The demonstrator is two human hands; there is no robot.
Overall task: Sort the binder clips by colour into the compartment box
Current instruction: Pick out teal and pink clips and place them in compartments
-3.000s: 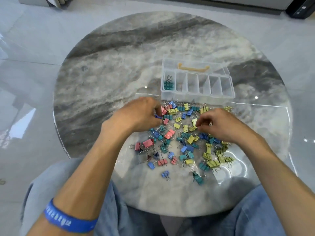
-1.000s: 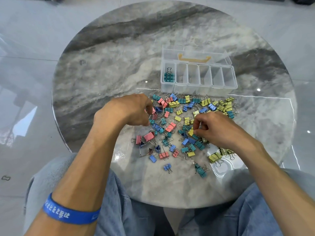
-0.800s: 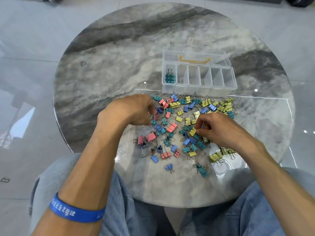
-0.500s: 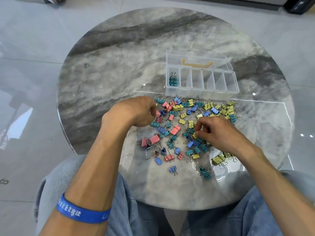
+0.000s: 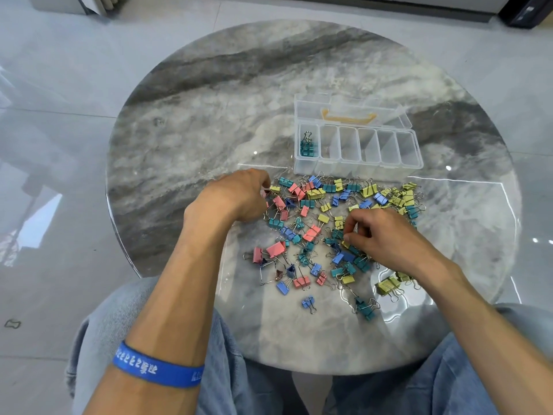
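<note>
Both hands, left hand [image 5: 239, 196] and right hand [image 5: 380, 235], curl fingers into the binder clips [image 5: 311, 232], grip unclear.

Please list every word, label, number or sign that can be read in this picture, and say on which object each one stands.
Blue wristband on the left forearm: white printed characters, seen upside down and too blurred to read.
Clear compartment box: no label or number visible.
Binder clips on the table: no print visible.
Dark object at the top right corner: a small pale mark, too small to read.
No text can be quoted with confidence.
</note>
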